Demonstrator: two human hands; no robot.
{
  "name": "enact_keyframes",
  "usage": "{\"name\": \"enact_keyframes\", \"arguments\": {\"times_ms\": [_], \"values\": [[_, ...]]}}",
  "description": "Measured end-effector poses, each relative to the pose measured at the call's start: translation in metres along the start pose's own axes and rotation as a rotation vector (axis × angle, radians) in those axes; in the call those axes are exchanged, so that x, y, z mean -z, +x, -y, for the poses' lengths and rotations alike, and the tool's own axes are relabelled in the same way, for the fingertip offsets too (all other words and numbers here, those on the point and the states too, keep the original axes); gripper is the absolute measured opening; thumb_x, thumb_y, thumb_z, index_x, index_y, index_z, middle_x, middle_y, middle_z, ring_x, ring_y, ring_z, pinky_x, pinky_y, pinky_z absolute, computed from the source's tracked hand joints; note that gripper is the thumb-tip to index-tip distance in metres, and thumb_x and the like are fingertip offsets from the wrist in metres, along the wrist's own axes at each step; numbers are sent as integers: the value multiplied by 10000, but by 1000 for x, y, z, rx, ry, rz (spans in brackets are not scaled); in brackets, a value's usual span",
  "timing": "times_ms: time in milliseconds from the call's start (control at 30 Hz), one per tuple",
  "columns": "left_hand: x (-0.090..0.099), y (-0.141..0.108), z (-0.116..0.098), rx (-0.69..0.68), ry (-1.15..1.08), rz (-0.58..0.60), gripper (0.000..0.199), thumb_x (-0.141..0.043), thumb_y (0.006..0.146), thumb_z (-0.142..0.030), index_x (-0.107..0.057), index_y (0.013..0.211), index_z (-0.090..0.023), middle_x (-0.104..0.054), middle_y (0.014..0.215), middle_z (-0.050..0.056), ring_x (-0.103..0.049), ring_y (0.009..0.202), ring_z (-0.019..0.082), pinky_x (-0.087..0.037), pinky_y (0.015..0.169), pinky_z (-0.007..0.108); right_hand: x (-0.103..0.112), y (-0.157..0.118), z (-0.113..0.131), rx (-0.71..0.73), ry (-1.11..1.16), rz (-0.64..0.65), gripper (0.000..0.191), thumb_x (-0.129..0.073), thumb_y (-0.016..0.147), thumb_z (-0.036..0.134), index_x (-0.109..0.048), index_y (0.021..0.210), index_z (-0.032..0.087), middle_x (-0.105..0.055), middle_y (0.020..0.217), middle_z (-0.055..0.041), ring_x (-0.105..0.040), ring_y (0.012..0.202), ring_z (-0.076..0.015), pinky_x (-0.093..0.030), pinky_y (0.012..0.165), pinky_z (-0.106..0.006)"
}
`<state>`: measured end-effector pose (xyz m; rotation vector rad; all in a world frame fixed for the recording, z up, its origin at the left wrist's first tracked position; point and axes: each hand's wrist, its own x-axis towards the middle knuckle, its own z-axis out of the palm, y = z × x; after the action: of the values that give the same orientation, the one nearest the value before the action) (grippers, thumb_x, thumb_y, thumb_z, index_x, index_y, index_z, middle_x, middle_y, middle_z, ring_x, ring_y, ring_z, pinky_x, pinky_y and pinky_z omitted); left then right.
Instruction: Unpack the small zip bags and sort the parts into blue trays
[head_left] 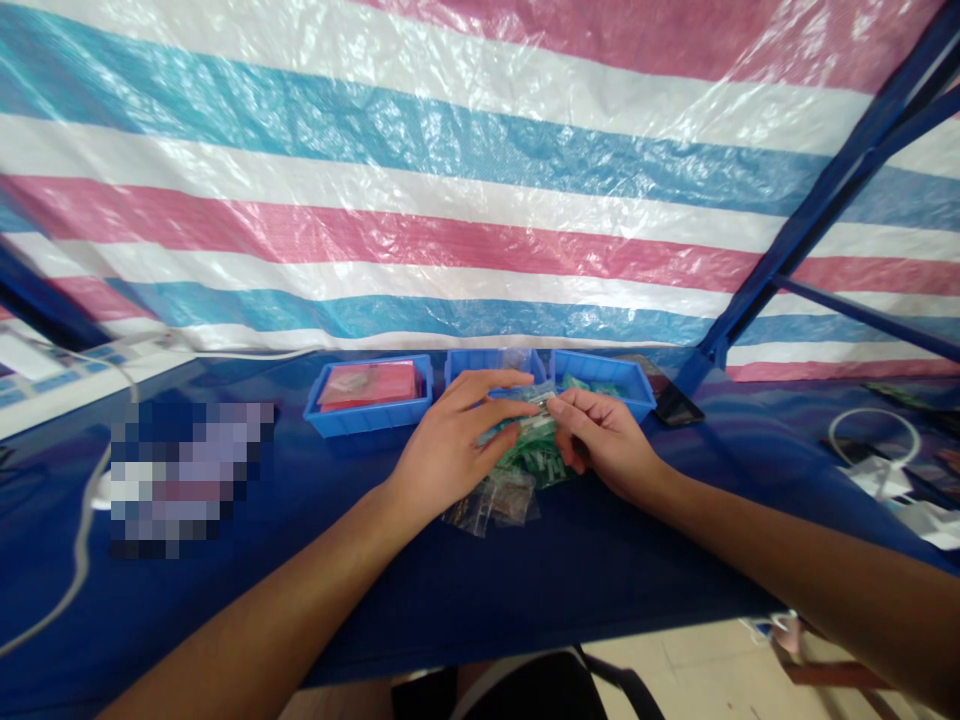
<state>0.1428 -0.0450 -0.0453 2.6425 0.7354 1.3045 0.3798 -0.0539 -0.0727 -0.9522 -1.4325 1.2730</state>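
Observation:
My right hand (pixel 609 440) pinches a small clear plastic bag (pixel 537 424) between thumb and fingers. From the other side my left hand (pixel 448 442) reaches to the same bag, its thumb and middle finger closed at the near edge and the index finger stretched above. What lies inside the bag is too small to make out. Right below both hands is a pile of green packets (pixel 546 468) on the blue table (pixel 570 570). Several clear bags with brownish contents (pixel 498 503) lie in front of the pile, under the left hand's fingers.
Three blue bins line the back: the left bin (pixel 358 418) holds red packets, the middle bin (pixel 459 366) is partly hidden, the right bin (pixel 637 390) holds green packets. A dark phone-like object (pixel 679 405) lies right. Left are a blurred-out item (pixel 196 470) and a white cable (pixel 81 545).

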Motion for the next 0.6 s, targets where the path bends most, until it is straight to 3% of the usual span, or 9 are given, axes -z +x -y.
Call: {"name": "enact_keyframes", "arguments": {"times_ms": [100, 267, 367, 467, 600], "values": [[2, 1, -1, 37, -21, -60, 189, -684, 1062, -220, -791, 1218, -242, -804, 1235, 80, -734, 1178, 232, -578, 1076, 422, -1, -1, 2, 23, -18, 3, 475, -712, 991, 658, -643, 848, 211, -630, 556, 33, -483, 415, -103, -325, 426, -248], [1, 2, -2, 259, -48, -139, 236, -750, 1032, -366, -792, 1216, -224, -823, 1081, 63, -759, 952, 209, -625, 895, 347, -3, -2, 4, 61, 15, -52, 531, -804, 913, 652, -654, 1211, 238, -616, 592, 77, -498, 452, -115, -352, 433, -234], [-1, 0, -2, 357, -134, -86, 420, -760, 1019, -416, -699, 1394, -238, -823, 1046, 41, -770, 871, 193, -634, 833, 322, -3, -1, 4, 49, -23, -34, 489, -857, 876, 613, -694, 1122, 223, -578, 567, 82, -480, 454, -108, -373, 441, -235], [-2, -1, -2, 359, -197, -34, 522, -738, 1030, -404, -591, 1508, -255, -815, 1090, 49, -786, 903, 208, -641, 782, 311, -1, 0, 2, 32, -53, -23, 422, -830, 907, 607, -712, 991, 210, -597, 573, 61, -469, 452, -100, -370, 442, -238], [-1, 0, -1, 244, -162, -17, 226, -671, 1074, -316, -748, 1276, -250, -804, 1155, 66, -782, 1016, 211, -637, 847, 307, 0, 0, 2, 25, -53, -35, 434, -804, 923, 632, -715, 959, 209, -598, 584, 54, -469, 454, -99, -370, 439, -238]]}}
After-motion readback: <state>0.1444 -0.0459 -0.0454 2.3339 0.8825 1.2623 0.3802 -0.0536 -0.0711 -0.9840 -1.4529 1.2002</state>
